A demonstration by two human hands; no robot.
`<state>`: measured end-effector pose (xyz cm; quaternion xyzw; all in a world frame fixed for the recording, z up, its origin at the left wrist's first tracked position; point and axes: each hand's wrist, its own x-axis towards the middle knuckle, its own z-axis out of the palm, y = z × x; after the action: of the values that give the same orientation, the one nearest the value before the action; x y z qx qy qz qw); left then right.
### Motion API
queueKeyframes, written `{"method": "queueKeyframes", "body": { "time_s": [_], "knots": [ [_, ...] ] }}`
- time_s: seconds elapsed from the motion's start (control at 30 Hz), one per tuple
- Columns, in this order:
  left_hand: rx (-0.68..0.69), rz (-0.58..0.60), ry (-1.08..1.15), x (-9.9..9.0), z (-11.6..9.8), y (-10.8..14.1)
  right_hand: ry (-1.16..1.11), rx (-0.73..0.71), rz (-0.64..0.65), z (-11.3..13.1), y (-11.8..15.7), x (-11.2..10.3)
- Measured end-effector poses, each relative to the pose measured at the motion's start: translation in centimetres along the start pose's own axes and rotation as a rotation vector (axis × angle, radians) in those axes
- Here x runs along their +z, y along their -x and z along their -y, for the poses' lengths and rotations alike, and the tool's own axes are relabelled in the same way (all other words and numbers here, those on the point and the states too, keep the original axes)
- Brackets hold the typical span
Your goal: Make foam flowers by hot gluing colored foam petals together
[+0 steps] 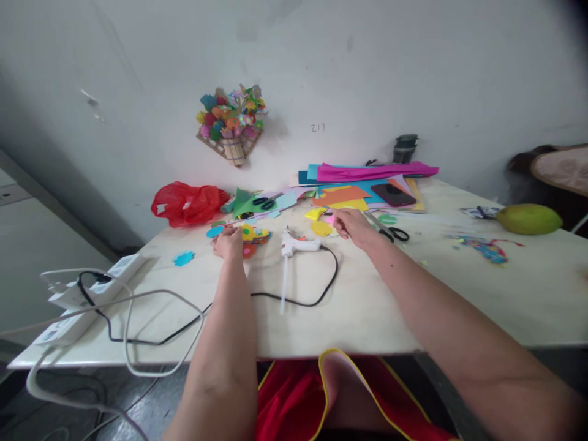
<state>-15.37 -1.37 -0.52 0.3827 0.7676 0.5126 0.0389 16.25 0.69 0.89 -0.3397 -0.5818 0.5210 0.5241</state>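
My left hand (227, 242) rests at the left edge of a small pile of colourful craft cut-outs (255, 234), fingers curled; what it grips, if anything, is hidden. To the right, my right hand (350, 224) has its fingers bent together beside yellow paper pieces (321, 228) and a small pink piece; its fingertips are too small to read. Between the hands lies a white glue gun (301, 245), with a clear glue stick (283, 285) pointing toward me. Black-handled scissors (395, 234) lie just right of my right hand.
A power strip (92, 300) and looping cables cover the left side. Behind are a red plastic bag (186, 203), coloured sheets (342, 196), other scissors (266, 201) and a phone (393, 195). A yellow-green fruit (529, 219) and a colourful paper figure (489, 248) lie at right.
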Motion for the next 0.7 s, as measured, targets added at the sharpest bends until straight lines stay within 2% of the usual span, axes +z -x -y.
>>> {"method": "queueKeyframes", "body": {
  "time_s": [0.1,0.2,0.3,0.4,0.5,0.57,0.6,0.7],
  "knots": [
    [-0.13,-0.092,-0.053,0.0,-0.1,0.3,0.026,0.018,-0.001,-0.3,-0.1,0.1],
    [-0.141,-0.109,-0.058,0.0,-0.2,0.6,0.046,0.043,0.003,-0.4,-0.3,0.0],
    [-0.133,-0.187,-0.068,-0.1,-0.5,0.8,0.032,0.046,0.013,-0.1,-0.4,-0.6],
    [-0.054,-0.291,-0.071,-0.1,-1.3,1.1,-0.023,0.025,0.042,0.7,-0.7,-1.7],
    [0.115,-0.34,-0.045,0.5,-2.7,1.8,-0.054,0.069,0.065,1.7,-0.7,-3.5],
    [0.279,-0.296,-0.015,1.4,-3.9,2.7,-0.016,0.064,0.121,2.5,-0.5,-4.9],
    [0.335,-0.251,0.011,1.9,-4.4,3.3,0.01,0.05,0.19,2.9,-0.3,-5.5],
    [0.43,0.038,0.09,3.4,-5.7,5.1,0.096,0.062,0.407,3.7,0.5,-7.2]
  ]
}}
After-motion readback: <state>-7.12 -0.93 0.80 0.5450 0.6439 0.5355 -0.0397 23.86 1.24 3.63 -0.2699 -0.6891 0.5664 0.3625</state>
